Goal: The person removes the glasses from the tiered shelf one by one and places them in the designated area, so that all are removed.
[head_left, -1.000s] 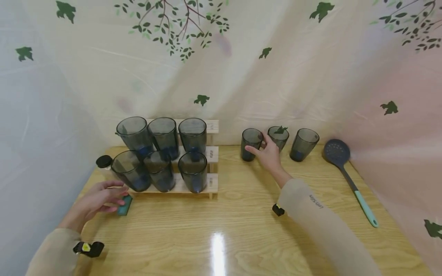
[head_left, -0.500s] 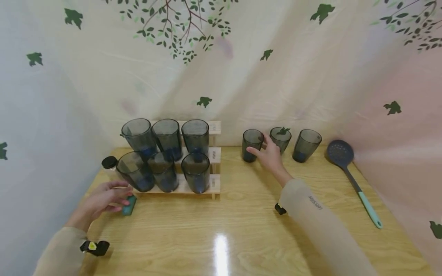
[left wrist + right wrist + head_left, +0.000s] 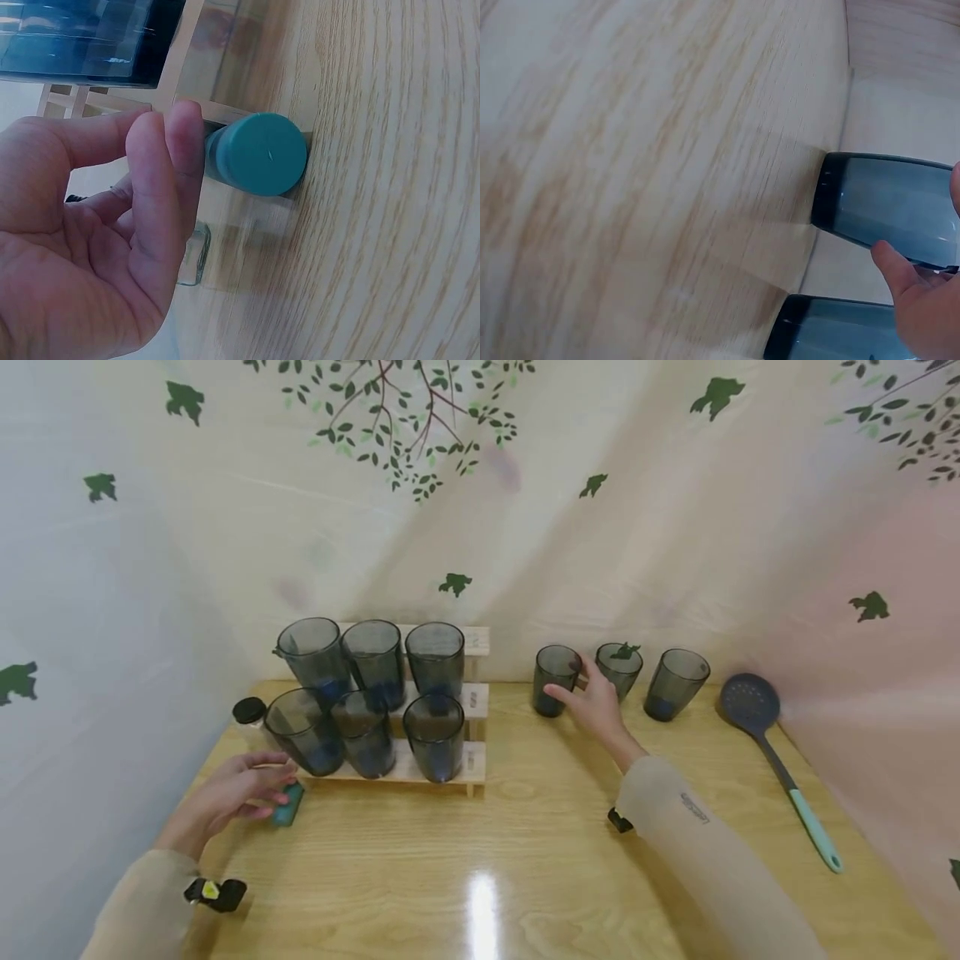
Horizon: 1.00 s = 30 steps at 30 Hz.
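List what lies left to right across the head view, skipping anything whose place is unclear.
Left hand, wooden rack, gripped glass, right hand, rightmost glass, skimmer.

Right hand [image 3: 928, 309] holds smoky glass [image 3: 889, 201]; second glass [image 3: 832, 330] beside.

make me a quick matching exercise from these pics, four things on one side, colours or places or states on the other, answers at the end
Things
1. skimmer handle
2. wooden rack
3. jar lid
4. leftmost glass off the rack

Matches
a. black
b. between thumb and fingers of the right grip
c. mint green
d. carries six glasses

Pairs: 1-c; 2-d; 3-a; 4-b
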Tool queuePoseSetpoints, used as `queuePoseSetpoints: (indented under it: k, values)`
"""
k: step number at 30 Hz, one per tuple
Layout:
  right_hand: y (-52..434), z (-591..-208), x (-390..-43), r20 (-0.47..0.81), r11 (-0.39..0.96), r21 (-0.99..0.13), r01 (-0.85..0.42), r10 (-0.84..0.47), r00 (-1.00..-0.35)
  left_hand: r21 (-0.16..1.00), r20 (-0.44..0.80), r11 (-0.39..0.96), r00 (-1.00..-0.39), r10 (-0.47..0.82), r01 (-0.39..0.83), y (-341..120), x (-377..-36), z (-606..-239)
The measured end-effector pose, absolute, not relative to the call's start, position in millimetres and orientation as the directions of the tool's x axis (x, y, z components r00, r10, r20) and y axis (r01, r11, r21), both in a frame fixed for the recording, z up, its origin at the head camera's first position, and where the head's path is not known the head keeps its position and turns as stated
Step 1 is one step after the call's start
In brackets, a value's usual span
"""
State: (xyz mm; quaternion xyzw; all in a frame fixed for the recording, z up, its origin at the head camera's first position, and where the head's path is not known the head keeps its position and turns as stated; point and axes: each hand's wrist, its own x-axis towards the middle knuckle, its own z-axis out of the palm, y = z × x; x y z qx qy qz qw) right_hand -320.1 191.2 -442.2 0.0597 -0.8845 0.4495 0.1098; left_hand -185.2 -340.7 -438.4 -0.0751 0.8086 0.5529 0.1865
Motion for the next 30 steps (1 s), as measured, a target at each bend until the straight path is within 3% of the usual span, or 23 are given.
queuePoseSetpoints:
  k: [11,20,26,30]
  values:
    - [198.1,-444.9,-314.4,0.258,0.56,-0.79,-0.25,-0.066,-0.964,0.871,-0.389,0.369,-0.914,0.116,-0.324,-338.8,-186.2,-442.5]
    - [179.8,-394.4,-297.0,0.559,0.521,-0.678,-0.518,-0.093,-0.824,0.874,-0.38,0.373,-0.916,0.126,-0.312,-341.2,-185.5,-440.5]
    - [144.4,-350.6,-278.4,0.41,0.243,-0.854,-0.46,-0.229,-0.883,0.872,-0.387,0.368,-0.915,0.111,-0.324,-340.4,-187.1,-439.1]
    - [114.9,-339.4,-272.8,0.305,0.205,-0.895,-0.395,-0.364,-0.88,0.873,-0.381,0.37,-0.918,0.108,-0.319,-341.8,-187.2,-438.9]
